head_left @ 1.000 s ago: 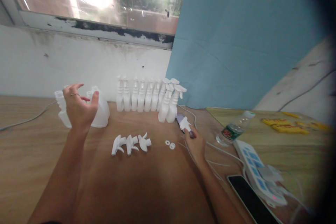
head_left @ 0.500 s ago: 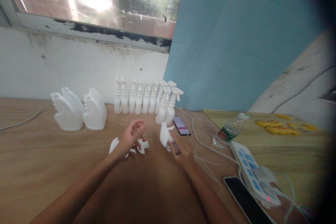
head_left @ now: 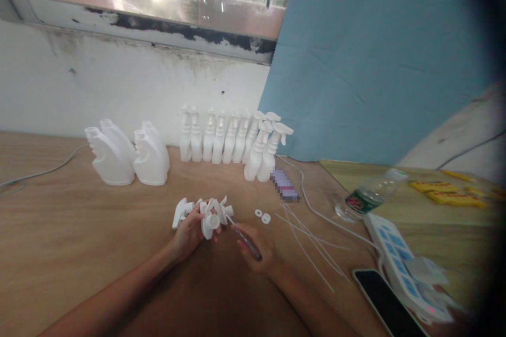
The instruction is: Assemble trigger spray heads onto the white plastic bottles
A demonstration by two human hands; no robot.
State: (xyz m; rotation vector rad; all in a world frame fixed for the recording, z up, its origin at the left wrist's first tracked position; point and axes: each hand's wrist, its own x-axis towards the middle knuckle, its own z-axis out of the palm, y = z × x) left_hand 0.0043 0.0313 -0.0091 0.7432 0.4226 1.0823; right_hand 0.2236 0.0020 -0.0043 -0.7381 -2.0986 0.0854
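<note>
Near the middle of the table, my left hand (head_left: 192, 233) is closed around a white trigger spray head (head_left: 210, 225). Its round collar faces toward my right side. My right hand (head_left: 259, 253) grips a screwdriver-like tool (head_left: 249, 243) with a dark reddish handle, its thin shaft pointing at the spray head. Whether the tip touches is too small to tell. More loose white spray heads (head_left: 180, 212) lie right behind and beside my left hand, partly covered by it. Two small white washers (head_left: 266, 218) rest on the wood to the right.
Several white spray bottles (head_left: 229, 147) stand along the wall; translucent jugs (head_left: 152, 163) are at left. Thin clear tubes (head_left: 304, 231), a phone (head_left: 285, 185), a black-screened phone (head_left: 385, 300), a power strip (head_left: 407, 268) and a water bottle (head_left: 366, 200) lie or stand at right.
My left hand has come from the jugs to the spray heads. The spray head has passed from my right hand to my left, while the tool stays in my right.
</note>
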